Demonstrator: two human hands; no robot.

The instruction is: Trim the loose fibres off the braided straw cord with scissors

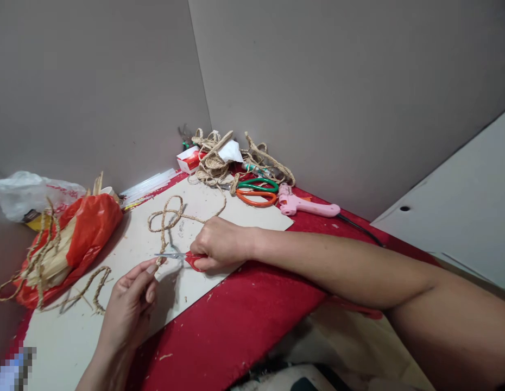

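Observation:
My right hand (220, 243) is closed round the red handles of a small pair of scissors (174, 255), whose blades point left. The blades meet a braided straw cord (165, 217) close to its end. Thumb and fingers of my left hand (134, 290) pinch that end just below the blades. From there the cord runs up into loose loops on the pale board (203, 203) and bends right, behind my right hand. Whether the blades have cut through the cord, I cannot tell.
A red bag (101, 217) of straw lies at the left, with more braided cord (98, 288) beside it. Cord bundles (214, 163), scissors with green and orange handles (258, 184) and a pink glue gun (307, 206) lie along the back. Grey walls (317, 98) close the corner.

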